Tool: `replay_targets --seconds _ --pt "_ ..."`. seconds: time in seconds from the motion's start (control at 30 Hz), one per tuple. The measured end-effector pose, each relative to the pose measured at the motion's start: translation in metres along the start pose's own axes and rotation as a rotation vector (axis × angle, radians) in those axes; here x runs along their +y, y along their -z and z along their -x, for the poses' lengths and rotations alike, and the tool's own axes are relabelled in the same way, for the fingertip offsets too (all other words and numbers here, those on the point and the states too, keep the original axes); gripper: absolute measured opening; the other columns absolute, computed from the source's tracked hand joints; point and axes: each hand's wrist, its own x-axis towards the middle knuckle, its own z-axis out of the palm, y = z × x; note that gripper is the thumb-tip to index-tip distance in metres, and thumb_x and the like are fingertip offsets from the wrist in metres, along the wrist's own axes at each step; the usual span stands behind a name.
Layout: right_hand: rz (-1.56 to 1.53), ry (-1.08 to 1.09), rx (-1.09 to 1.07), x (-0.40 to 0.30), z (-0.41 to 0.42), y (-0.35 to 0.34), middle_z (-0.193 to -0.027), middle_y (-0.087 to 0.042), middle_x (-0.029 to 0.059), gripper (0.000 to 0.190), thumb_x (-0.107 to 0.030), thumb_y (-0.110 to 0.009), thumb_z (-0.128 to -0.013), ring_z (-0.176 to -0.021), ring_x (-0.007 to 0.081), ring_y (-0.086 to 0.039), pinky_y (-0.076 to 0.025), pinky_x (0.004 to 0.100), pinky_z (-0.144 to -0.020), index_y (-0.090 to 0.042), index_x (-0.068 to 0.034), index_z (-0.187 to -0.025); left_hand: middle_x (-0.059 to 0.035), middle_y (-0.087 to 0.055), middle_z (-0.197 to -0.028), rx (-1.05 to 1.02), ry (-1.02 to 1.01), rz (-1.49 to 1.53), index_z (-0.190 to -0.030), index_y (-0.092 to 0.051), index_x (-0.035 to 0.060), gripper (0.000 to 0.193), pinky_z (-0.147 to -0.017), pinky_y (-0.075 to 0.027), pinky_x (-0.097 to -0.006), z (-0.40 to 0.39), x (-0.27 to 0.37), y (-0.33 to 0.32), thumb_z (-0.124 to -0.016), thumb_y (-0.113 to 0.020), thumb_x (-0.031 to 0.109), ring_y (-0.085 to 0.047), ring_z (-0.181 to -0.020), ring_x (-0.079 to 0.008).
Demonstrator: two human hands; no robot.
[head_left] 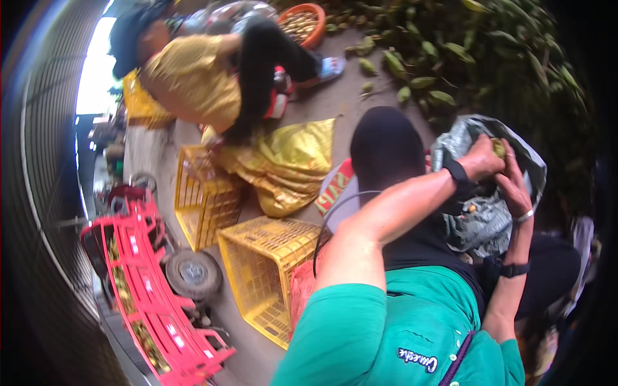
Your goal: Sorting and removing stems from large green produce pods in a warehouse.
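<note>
My left hand (485,157) and my right hand (515,188) meet over the mouth of a grey-green plastic sack (487,217). Between their fingers is a small yellow-green piece of produce (498,147), whose exact kind I cannot tell. Both hands grip it, though the fingers partly hide it. The sack lies crumpled beside my dark-clad knee, its rim standing wide around the hands. A small orange-brown piece shows on the sack. Its inside is mostly hidden by the hands and folds.
Green pod-like produce (442,96) lies heaped ahead. Yellow plastic crates (270,241) and a yellow woven sack (294,164) stand to the left. Beyond are a red-sided cart (159,299) bearing produce, a seated person (193,82) and an orange basin (316,36) of small round pieces.
</note>
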Motion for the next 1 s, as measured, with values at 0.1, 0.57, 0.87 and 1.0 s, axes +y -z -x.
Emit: replay_targets --seconds 0.1,0.57,0.87,1.0 --pt "-0.393 -0.003 0.021 -0.010 0.005 0.003 -0.149 -0.027 0.0135 0.079 -0.007 -0.056 -0.082 -0.136 0.0252 -0.030 -0.026 0.0354 -0.110 -0.013 0.001 -0.147 -0.0193 -0.055 -0.102 0.258 -0.238 0.337 -0.115 -0.036 -0.0100 0.063 -0.085 -0.047 -0.0344 0.027 0.045 0.008 -0.067 -0.070 0.012 -0.056 -0.097 -0.0259" --pt "-0.063 -0.198 0.437 -0.035 -0.020 0.038 -0.110 -0.063 0.0109 0.034 -0.022 -0.055 -0.092 -0.095 0.0178 -0.062 -0.048 0.0287 -0.082 -0.055 -0.003 -0.119 -0.0138 -0.046 -0.129 1.691 0.109 -0.828 -0.129 -0.041 0.0015 0.047 -0.083 -0.050 -0.0401 0.434 0.005 0.192 -0.088 -0.060 0.015 -0.059 -0.095 -0.0251" --pt "0.025 0.204 0.707 -0.149 -0.023 0.109 -0.089 -0.066 0.0023 0.024 -0.023 -0.056 -0.093 -0.080 0.0096 -0.061 -0.050 0.0248 -0.072 -0.061 -0.006 -0.110 -0.0197 -0.047 -0.128 1.278 0.096 -0.657 -0.128 -0.043 -0.0049 0.045 -0.099 -0.038 -0.0387 0.391 -0.049 0.187 -0.092 -0.055 0.018 -0.049 -0.115 -0.0298" --pt "0.242 0.365 0.688 -0.193 -0.051 0.155 -0.085 -0.065 0.0020 0.021 -0.022 -0.055 -0.094 -0.076 0.0081 -0.060 -0.049 0.0235 -0.069 -0.063 -0.007 -0.106 -0.0143 -0.050 -0.127 0.988 -0.292 -0.255 -0.127 -0.046 -0.0041 0.034 -0.103 -0.034 -0.0348 0.271 0.079 0.172 -0.096 -0.046 0.011 -0.048 -0.117 -0.0230"
